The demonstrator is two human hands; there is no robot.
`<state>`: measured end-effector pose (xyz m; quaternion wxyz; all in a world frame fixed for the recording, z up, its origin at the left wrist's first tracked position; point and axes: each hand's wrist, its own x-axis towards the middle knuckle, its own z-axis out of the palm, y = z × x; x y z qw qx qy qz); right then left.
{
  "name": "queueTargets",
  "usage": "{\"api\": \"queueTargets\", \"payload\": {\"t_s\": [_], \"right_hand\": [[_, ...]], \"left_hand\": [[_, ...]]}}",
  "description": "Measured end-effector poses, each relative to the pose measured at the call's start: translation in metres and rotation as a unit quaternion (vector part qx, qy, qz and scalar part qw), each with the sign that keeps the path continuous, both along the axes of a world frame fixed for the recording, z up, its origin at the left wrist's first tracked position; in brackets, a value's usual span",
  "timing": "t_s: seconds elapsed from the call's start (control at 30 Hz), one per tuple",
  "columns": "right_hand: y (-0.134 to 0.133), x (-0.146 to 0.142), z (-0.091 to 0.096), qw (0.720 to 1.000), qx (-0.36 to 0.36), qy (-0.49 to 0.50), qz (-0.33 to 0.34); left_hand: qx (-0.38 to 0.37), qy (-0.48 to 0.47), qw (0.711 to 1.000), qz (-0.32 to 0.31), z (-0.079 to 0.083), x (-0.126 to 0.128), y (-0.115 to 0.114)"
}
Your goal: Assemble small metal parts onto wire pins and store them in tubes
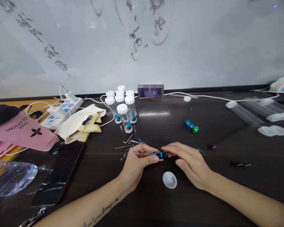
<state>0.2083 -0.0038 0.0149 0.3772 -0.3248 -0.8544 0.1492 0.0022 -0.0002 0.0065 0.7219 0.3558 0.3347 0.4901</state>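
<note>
My left hand is closed around a small shiny blue metal part, pinched between thumb and fingers. A thin metal wire runs leftward from that part across my palm. At the blue part's right end is a small black piece, with the fingertips of my right hand closed at it; its far side is hidden by the fingers. Below the hands lies a small white cap, hollow side up. Several bent metal wires, some with coloured ends, lie just beyond my left hand.
Several clear tubes with white caps stand at the back. Blue and green metal parts and black pieces lie to the right, near empty clear tubes. Leftward are a phone, a cloth pouch and a power strip.
</note>
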Motion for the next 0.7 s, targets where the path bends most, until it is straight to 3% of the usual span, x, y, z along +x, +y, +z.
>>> {"api": "queueTargets", "payload": {"t_s": [0.53, 0.7], "right_hand": [[-0.0008, 0.0027, -0.0039, 1.0, -0.014, 0.008, -0.008], [-0.0006, 0.0031, -0.0051, 0.999, -0.027, 0.003, 0.023]], "left_hand": [[-0.009, -0.001, 1.0, 0.004, 0.0014, 0.0007, -0.0001], [-0.005, -0.005, 1.0, -0.003, 0.0006, 0.0003, -0.0002]]}}
